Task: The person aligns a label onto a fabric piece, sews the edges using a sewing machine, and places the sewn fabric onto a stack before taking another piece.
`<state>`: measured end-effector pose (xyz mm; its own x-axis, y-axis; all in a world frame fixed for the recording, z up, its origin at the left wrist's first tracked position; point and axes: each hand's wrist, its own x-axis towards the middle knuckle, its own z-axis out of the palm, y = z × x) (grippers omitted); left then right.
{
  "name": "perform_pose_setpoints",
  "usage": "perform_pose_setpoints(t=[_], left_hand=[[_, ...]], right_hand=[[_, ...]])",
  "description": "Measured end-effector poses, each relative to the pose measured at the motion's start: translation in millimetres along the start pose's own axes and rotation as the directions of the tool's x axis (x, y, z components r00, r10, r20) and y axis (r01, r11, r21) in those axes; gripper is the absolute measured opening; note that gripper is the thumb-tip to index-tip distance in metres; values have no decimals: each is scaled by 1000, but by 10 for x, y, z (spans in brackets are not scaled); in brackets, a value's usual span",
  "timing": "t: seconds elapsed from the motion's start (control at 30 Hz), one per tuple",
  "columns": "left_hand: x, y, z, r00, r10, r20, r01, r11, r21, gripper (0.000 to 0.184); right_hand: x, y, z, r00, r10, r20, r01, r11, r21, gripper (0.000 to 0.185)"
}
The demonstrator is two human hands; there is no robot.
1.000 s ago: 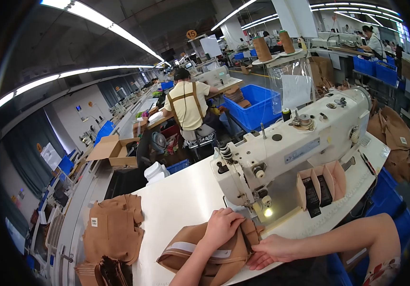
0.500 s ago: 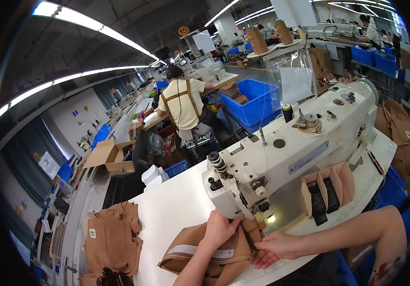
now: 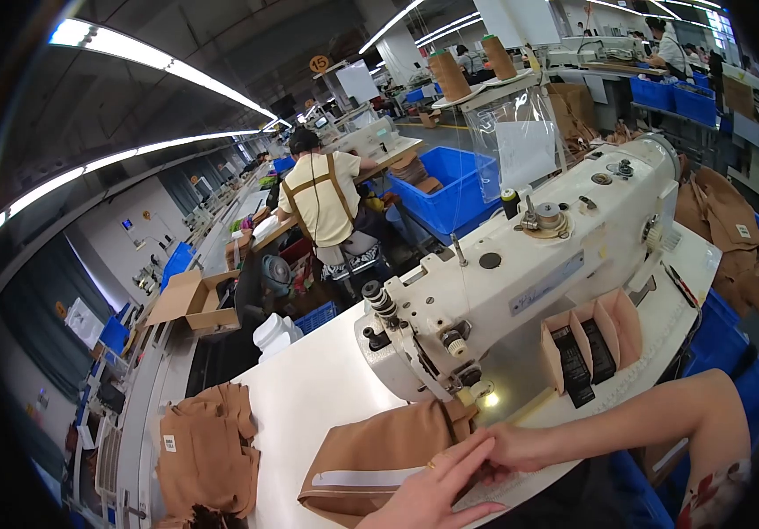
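Note:
My left hand (image 3: 428, 495) lies at the front edge of the sewing table, its fingers stretched out and thumb apart. Its fingertips overlap my right hand (image 3: 518, 446), whose fingers are curled closed; what they hold, if anything, is hidden. Just beyond both hands, a brown fabric piece (image 3: 388, 437) with a white strip (image 3: 366, 478) along it rests on the white tabletop. One end of this piece sits under the head of the sewing machine (image 3: 503, 286), beside the lit needle area.
A stack of brown fabric pieces (image 3: 207, 445) with a white label lies at the left. Right of the needle stands a divided cardboard holder (image 3: 622, 322) with black labels (image 3: 572, 357). A large blue bin (image 3: 445, 198) and a seated co-worker (image 3: 322, 198) are beyond the machine.
My left hand has left the fabric under the machine head and moved toward me and right, meeting my right hand. The right hand's fingers have curled in. The fabric lies flatter.

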<state>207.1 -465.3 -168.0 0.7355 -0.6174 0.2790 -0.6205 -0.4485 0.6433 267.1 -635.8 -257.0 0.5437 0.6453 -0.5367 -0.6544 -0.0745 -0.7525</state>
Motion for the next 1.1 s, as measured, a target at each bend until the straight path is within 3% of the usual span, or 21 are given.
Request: perform_pose_setpoints(t=[0.03, 0.07, 0.17, 0.27, 0.3, 0.4, 0.5, 0.53, 0.57, 0.6, 0.63, 0.73, 0.83, 0.93, 1.03, 1.1], left_hand=[[-47, -47, 56, 996, 85, -15, -78, 955, 287, 59], [-121, -154, 120, 985, 172, -4, -141, 823, 550, 54], [-359, -605, 138, 984, -177, 9, 131, 766, 629, 65], [-234, -374, 36, 984, -164, 65, 64, 673, 736, 62], [-195, -370, 57, 998, 60, 26, -58, 635, 771, 60], [-275, -750, 252, 984, 166, -67, -68, 693, 718, 55], [-325, -872, 325, 974, 173, -146, -32, 743, 669, 48], [-337, -868, 329, 972, 165, -165, -18, 757, 654, 47], [-341, -867, 325, 971, 166, -173, -15, 763, 646, 46], [-339, -861, 315, 969, 166, -184, -10, 768, 640, 46], [-335, -847, 314, 967, 165, -195, -4, 773, 634, 46], [-309, -780, 330, 965, 142, -221, 32, 773, 633, 43], [-314, -764, 321, 974, 107, -200, 56, 738, 672, 36], [-278, -674, 232, 973, 118, -199, 53, 725, 687, 32], [-145, -697, 151, 977, 153, -149, 2, 690, 724, 32], [-33, -760, 143, 984, 42, -175, 105, 653, 750, 28]], right_hand=[[45, 32, -36, 1000, -2, 15, 2, 1000, -12, 28], [86, 49, -65, 1000, -5, 28, 5, 1000, -25, 29], [111, 58, -93, 1000, 28, 12, -28, 999, -43, 26], [80, 50, -91, 1000, 19, 18, -20, 1000, 8, 26], [71, 35, -87, 999, 21, 24, -22, 1000, 22, 26], [61, 5, -96, 997, 72, 35, -73, 997, 16, 27], [-83, -62, -159, 986, 90, 141, -59, 976, -210, 27], [-135, 1, -179, 983, -178, 48, 179, 866, -466, 27], [-188, 90, -212, 894, -445, 40, 343, 627, -699, 27], [-254, 110, -212, 735, -667, 119, 408, 295, -864, 28], [-324, 75, -226, 615, -772, 164, 297, 34, -954, 26], [-211, -98, -256, 336, -843, 420, 173, -383, -907, 26], [-13, -97, -366, 353, -710, 609, 226, -567, -792, 33], [54, -142, -448, 312, -647, 695, 304, -625, -719, 38], [87, -159, -567, 346, -610, 713, 384, -602, -701, 37], [81, -178, -567, 335, -585, 739, 368, -640, -674, 35]])
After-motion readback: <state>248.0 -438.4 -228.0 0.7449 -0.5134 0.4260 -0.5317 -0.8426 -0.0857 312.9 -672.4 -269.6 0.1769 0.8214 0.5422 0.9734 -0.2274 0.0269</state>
